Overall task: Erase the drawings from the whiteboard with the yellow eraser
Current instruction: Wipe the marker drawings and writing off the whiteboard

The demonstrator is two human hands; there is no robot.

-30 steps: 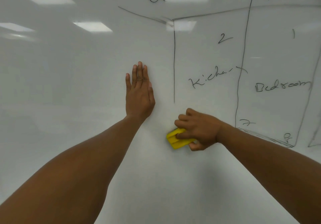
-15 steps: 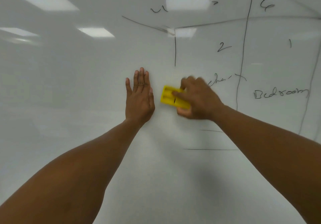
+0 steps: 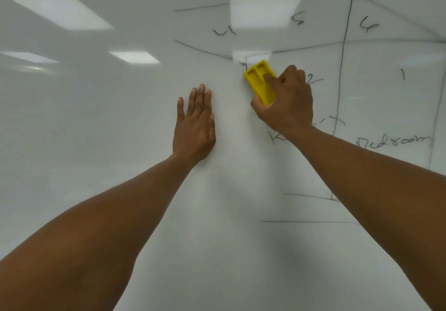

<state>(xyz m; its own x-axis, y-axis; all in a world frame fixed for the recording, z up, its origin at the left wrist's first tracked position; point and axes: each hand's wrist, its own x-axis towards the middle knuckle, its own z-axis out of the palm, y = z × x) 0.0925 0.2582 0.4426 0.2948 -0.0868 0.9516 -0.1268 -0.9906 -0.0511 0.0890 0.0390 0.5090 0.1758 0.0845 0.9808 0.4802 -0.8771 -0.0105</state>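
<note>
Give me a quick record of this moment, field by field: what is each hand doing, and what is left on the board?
Right hand: grips yellow eraser, pressed to the whiteboard
Left hand: flat on the board, fingers up
Eraser position: at the corner of drawn lines
Marks remaining: word "Bedroom", several numbers, box lines
Left part of board: bare
</note>
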